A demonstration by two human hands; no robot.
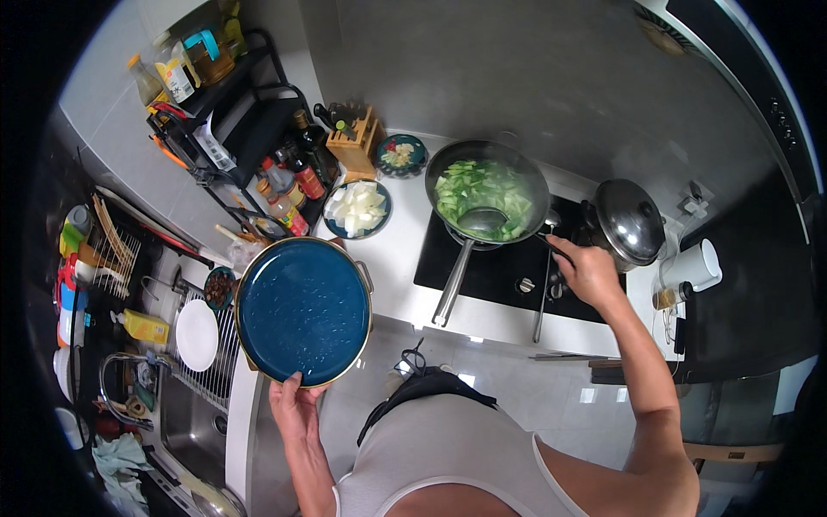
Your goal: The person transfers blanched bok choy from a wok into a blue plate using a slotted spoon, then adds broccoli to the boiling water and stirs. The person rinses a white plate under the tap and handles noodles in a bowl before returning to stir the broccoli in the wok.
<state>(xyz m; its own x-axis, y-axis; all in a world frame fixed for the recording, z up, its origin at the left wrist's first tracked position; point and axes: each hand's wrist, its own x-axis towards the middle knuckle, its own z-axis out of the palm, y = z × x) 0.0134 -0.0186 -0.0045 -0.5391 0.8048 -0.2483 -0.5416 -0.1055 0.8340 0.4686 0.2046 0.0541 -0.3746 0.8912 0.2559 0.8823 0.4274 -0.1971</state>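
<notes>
My left hand (295,405) grips the near rim of a round dark blue plate (303,310) with a gold edge, thumb on top. Droplets dot its bare face. A looped metal handle (365,277) shows at the plate's right rim; what it belongs to is hidden. My right hand (590,274) is closed round the black handle of a wok (435,202) on the cooktop. Chopped green vegetables (482,185) lie in the wok. A metal ladle (457,280) rests among them, its handle sticking out over the near rim, untouched by either hand.
A lidded metal pot (633,222) stands right of the wok. Another long-handled utensil (543,297) lies on the cooktop (431,263). Behind the blue plate are a plate of white pieces (357,209), a small dish (401,156) and a knife block (355,146). The sink (194,426) is left.
</notes>
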